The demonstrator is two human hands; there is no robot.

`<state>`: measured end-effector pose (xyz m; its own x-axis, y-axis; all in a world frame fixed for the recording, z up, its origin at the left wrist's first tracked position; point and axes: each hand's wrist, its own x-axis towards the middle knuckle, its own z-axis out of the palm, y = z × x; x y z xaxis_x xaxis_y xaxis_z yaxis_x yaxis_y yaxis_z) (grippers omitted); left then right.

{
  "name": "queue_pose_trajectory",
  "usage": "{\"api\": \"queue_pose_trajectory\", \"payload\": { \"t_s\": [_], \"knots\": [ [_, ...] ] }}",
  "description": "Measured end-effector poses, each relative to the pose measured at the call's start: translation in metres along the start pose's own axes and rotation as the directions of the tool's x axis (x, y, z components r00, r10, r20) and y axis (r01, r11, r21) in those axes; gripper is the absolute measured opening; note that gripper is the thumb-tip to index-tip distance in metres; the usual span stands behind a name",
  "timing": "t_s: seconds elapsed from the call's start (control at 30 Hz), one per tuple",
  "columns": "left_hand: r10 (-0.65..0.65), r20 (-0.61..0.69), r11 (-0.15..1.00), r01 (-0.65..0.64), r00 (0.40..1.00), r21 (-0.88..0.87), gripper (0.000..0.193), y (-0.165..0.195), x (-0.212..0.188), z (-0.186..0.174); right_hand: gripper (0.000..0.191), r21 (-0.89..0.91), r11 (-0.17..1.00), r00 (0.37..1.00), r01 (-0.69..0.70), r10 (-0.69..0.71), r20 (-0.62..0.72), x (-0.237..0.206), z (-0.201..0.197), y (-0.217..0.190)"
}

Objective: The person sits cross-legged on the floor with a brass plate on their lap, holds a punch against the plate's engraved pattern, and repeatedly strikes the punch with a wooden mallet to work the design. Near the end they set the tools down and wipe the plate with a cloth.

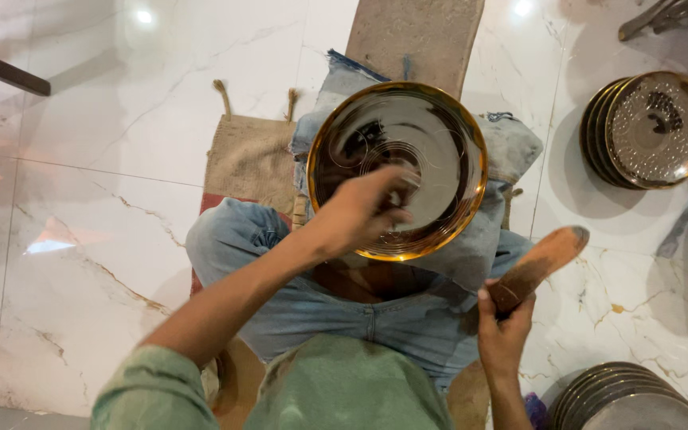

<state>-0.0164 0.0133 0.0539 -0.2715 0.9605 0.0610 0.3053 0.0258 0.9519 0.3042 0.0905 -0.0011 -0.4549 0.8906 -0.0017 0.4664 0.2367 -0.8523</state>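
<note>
A round shiny metal plate (pixel 431 135) with a golden rim rests on my lap, over a blue cloth (pixel 511 143). My left hand (pixel 364 207) lies on the plate's near side with its fingers closed around a small tool that is mostly hidden. My right hand (pixel 503 326) grips the handle of a wooden mallet (pixel 539 263), raised to the right of the plate and apart from it.
I sit cross-legged in jeans on a burlap mat (pixel 248 155) on a white marble floor. A stack of engraved plates (pixel 650 131) leans at the right. More stacked plates (pixel 623 398) lie at the bottom right. A wooden block (pixel 412 36) stands beyond the plate.
</note>
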Motion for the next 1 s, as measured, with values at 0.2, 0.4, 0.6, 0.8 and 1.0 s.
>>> {"api": "queue_pose_trajectory", "payload": {
  "t_s": [0.2,0.4,0.6,0.8,1.0],
  "knots": [
    [0.117,0.621,0.972,-0.219,0.775,0.09,0.052,0.006,0.055,0.017,0.035,0.374,0.847,0.926,-0.378,0.341,0.164,-0.048,-0.025,0.001],
    [0.002,0.808,0.961,-0.224,0.589,0.161,0.048,-0.002,0.067,0.02,0.045,0.145,0.806,0.815,-0.574,0.546,0.194,-0.084,-0.017,0.008],
    [0.109,0.812,0.938,-0.329,0.574,0.106,0.051,-0.006,0.068,0.026,0.032,0.464,0.859,0.976,-0.217,0.197,0.091,-0.093,-0.023,0.023],
    [0.049,0.823,0.946,-0.291,0.566,0.144,0.031,-0.009,0.062,0.023,0.044,0.241,0.848,0.876,-0.472,0.42,0.237,-0.079,-0.03,0.02],
    [0.232,0.577,0.938,-0.337,0.783,0.081,0.046,-0.022,0.046,0.019,0.048,0.459,0.813,0.928,-0.358,0.257,0.268,-0.04,-0.037,-0.015]
  ]
}}
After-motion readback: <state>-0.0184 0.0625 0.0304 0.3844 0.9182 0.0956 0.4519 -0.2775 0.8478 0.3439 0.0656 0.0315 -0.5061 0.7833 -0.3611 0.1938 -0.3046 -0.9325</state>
